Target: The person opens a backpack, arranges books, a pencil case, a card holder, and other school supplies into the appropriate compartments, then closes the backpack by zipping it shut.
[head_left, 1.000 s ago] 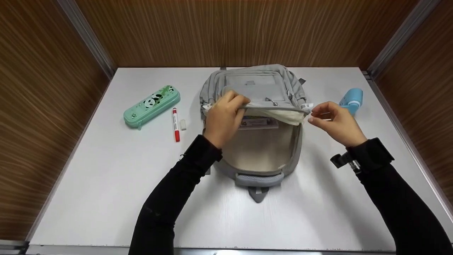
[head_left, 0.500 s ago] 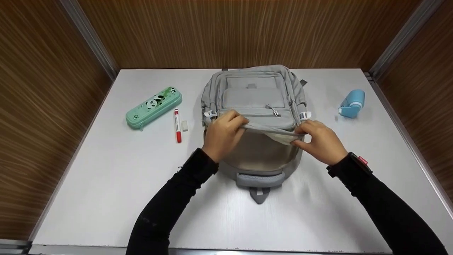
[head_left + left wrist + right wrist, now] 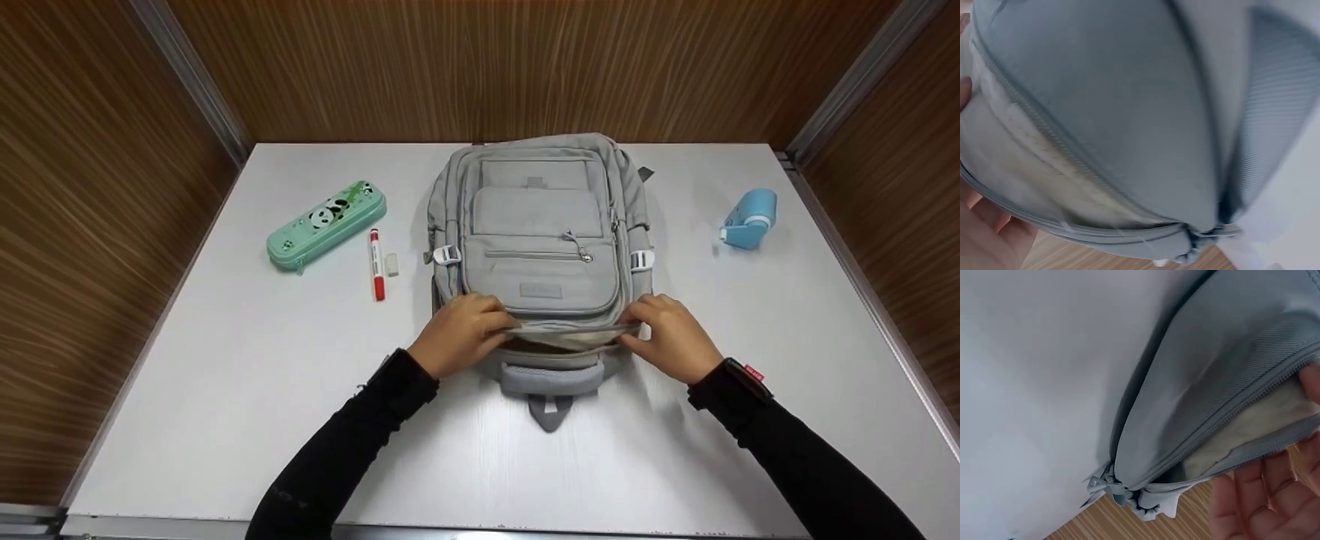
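Observation:
A grey backpack (image 3: 538,214) lies on the white table with its front pockets facing up and its top handle toward the person. Its main zip opening gapes in a narrow slit between the hands, showing pale lining inside. My left hand (image 3: 466,334) pinches the flap's edge at the left of the slit. On the other side, my right hand (image 3: 670,335) grips the same edge, thumb on the lining side. In the right wrist view, the zip teeth and cream lining (image 3: 1241,433) run beside the fingers. The bag's contents are hidden.
Left of the bag lie a green panda pencil case (image 3: 326,226), a red-and-white marker (image 3: 376,265) and a small pale eraser (image 3: 391,265). A blue inhaler-like object (image 3: 750,218) lies at the right. Wood-grain panels (image 3: 480,71) enclose the table's back and sides.
The right hand has come over to the flap and taken hold of its edge. Both hands have drawn the flap down toward the handle, narrowing the wide opening and covering the interior.

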A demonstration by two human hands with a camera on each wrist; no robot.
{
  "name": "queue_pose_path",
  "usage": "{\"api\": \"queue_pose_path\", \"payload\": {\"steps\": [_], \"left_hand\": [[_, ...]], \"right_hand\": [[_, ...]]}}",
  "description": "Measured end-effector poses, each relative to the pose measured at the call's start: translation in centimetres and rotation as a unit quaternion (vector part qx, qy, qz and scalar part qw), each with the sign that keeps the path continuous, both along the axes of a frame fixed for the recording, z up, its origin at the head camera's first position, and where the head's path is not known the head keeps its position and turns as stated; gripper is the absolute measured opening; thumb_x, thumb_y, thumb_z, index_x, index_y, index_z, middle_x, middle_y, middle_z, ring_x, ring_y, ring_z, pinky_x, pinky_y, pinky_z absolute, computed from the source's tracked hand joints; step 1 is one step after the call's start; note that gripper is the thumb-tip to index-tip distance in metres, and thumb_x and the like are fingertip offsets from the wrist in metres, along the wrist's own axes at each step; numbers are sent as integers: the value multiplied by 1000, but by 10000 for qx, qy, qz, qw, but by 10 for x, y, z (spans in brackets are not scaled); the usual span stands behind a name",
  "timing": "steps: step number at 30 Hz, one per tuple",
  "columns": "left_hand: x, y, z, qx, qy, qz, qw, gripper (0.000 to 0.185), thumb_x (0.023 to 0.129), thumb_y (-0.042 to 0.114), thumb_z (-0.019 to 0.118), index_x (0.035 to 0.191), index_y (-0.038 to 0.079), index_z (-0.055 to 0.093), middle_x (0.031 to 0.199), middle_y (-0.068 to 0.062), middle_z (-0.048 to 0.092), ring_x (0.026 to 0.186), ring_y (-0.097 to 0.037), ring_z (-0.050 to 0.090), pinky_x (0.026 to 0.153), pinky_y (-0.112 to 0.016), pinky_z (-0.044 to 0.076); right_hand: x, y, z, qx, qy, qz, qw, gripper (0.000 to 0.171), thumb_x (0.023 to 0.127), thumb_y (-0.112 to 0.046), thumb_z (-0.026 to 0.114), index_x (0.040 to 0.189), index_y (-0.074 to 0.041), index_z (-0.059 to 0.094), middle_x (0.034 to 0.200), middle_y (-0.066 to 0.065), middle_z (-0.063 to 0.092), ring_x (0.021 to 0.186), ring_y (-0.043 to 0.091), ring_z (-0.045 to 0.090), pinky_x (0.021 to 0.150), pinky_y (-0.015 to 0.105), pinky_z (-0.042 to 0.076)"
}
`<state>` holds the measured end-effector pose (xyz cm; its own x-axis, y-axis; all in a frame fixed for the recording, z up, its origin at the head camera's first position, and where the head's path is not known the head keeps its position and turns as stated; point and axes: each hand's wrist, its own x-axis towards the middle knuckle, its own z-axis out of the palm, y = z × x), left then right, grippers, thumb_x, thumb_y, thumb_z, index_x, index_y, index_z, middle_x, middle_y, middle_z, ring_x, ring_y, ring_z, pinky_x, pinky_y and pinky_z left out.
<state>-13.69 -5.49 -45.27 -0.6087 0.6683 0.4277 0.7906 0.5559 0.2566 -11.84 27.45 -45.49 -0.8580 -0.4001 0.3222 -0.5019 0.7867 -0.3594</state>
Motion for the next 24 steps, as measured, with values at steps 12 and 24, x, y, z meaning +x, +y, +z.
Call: {"api": "queue_pose_path", "payload": {"steps": [12, 24], "left_hand": [[-15, -35, -5, -81, -2067, 973, 9735, 62, 96, 60, 44, 152, 32, 35, 162, -7, 25, 152, -40, 2, 123, -55, -1], [-15, -29, -30, -1033, -2197, 1325, 9610, 64, 98, 62, 35, 152, 28, 35, 166, -5, 10, 151, -42, -1, 122, -55, 11]], "right_hand": [[16, -37, 2, 138, 70, 527, 9985, 69, 81, -46, 76, 140, -22, 52, 146, 18, 45, 136, 41, 40, 110, 63, 27], [18, -54, -19, 1171, -440, 584, 9904, 63, 86, -64, 59, 143, -37, 48, 156, 4, 39, 145, 44, 28, 117, 66, 10]]}}
